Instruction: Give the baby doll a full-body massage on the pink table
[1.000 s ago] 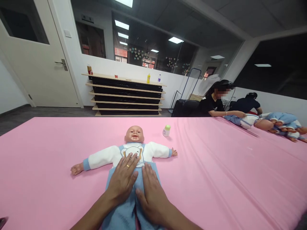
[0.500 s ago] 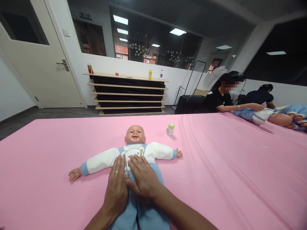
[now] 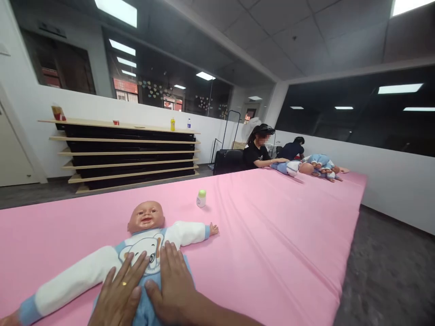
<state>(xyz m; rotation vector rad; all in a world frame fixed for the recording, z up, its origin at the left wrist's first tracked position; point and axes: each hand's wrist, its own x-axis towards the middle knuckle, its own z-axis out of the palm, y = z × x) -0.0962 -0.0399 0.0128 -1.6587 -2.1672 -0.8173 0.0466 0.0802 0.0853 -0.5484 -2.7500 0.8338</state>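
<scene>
A baby doll (image 3: 147, 217) lies on its back with its arms spread, dressed in a white and blue outfit with a bear face on the chest. My left hand (image 3: 118, 292) rests flat on the left side of its belly, fingers stretched out, a ring on one finger. Flat against the other side of the belly is my right hand (image 3: 173, 280), its thumb held away from the fingers. Neither hand grips anything. The doll's legs are mostly hidden below my hands and by the frame's lower edge. Beyond the doll stands a small white bottle (image 3: 201, 199) with a green cap.
Pink cloth (image 3: 265, 235) covers the table, whose right edge drops to a grey floor. At the far end a person in black (image 3: 255, 151) handles another doll (image 3: 292, 167), with more dolls beside it. Stacked shelves (image 3: 132, 151) stand along the wall.
The view has swung right, so the doll appears further left. My hands have moved apart across the doll's belly, with a gap now between them, both still flat on it.
</scene>
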